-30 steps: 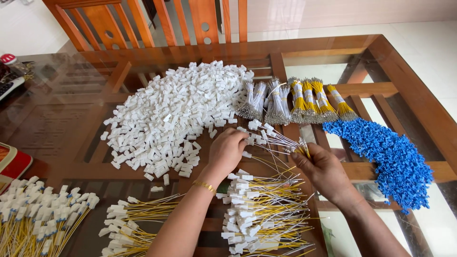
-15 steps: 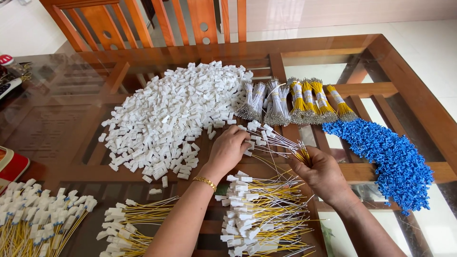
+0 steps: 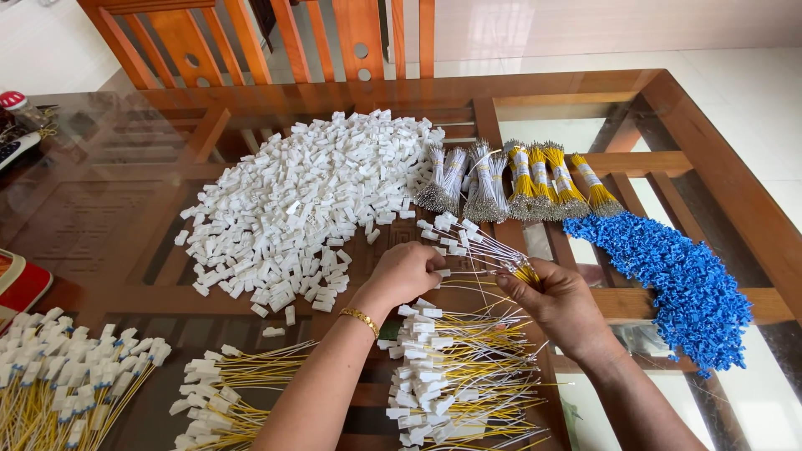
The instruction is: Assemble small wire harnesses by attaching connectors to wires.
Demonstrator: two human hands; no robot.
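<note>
My right hand [image 3: 555, 299] grips a small bunch of yellow and white wires [image 3: 489, 250] that fan out to the upper left, several tipped with white connectors. My left hand [image 3: 405, 271], with a gold bracelet on the wrist, pinches one of those wires near a white connector at its end. Just left of that hand lies a big heap of loose white plastic connectors [image 3: 292, 200]. Below both hands sits a pile of finished yellow wires with white connectors [image 3: 455, 380].
Bundles of white and yellow wires [image 3: 518, 179] lie at the back, and a heap of blue connectors [image 3: 677, 280] is at the right. More finished wire piles [image 3: 75, 376] lie front left. Wooden chairs [image 3: 276, 38] stand behind the glass-topped wooden table [image 3: 727, 184].
The hands and the wire bunch stay in nearly the same place; my left hand's fingers have shifted slightly at the wire ends.
</note>
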